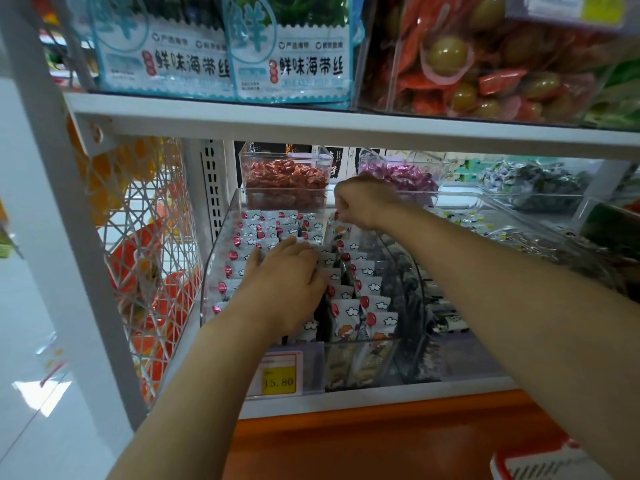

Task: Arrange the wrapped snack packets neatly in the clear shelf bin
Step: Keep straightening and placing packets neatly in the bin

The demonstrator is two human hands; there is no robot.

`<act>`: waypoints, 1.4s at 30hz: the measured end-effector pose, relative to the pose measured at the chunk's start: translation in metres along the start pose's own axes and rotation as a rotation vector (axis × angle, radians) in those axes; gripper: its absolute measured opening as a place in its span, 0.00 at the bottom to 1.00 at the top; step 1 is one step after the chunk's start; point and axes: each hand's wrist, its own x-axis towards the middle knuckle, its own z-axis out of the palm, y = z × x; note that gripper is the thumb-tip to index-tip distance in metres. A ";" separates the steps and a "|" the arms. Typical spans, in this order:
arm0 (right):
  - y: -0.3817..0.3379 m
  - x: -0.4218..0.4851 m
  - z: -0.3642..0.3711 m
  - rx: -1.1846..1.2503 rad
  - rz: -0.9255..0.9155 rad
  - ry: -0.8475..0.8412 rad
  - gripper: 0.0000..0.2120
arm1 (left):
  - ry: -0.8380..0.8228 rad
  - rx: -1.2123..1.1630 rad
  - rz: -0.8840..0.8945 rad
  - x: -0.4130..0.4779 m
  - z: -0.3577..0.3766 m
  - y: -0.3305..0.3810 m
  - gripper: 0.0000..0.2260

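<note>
One head-worn wide-angle view, looking forward and slightly down into a white metal store shelf point(346, 129) at close range. Clear plastic shelf bin point(216, 258) sits centre frame, upper shelf fills the far top, and an orange base panel point(346, 438) lies near. Both forearms enter from the near edge.

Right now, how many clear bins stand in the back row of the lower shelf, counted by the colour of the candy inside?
red candy bin: 1
purple candy bin: 1
green-and-silver candy bin: 1
Total: 3
</note>
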 end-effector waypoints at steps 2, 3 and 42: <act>0.005 -0.005 -0.007 0.046 0.001 0.097 0.03 | 0.065 -0.040 0.010 -0.001 -0.004 0.002 0.19; 0.008 -0.010 -0.008 0.057 0.007 0.161 0.02 | 0.100 -0.073 0.006 -0.002 -0.006 0.004 0.19; 0.007 -0.158 -0.004 2.358 0.413 0.250 0.06 | 0.196 -1.697 -0.379 -0.029 -0.017 0.033 0.10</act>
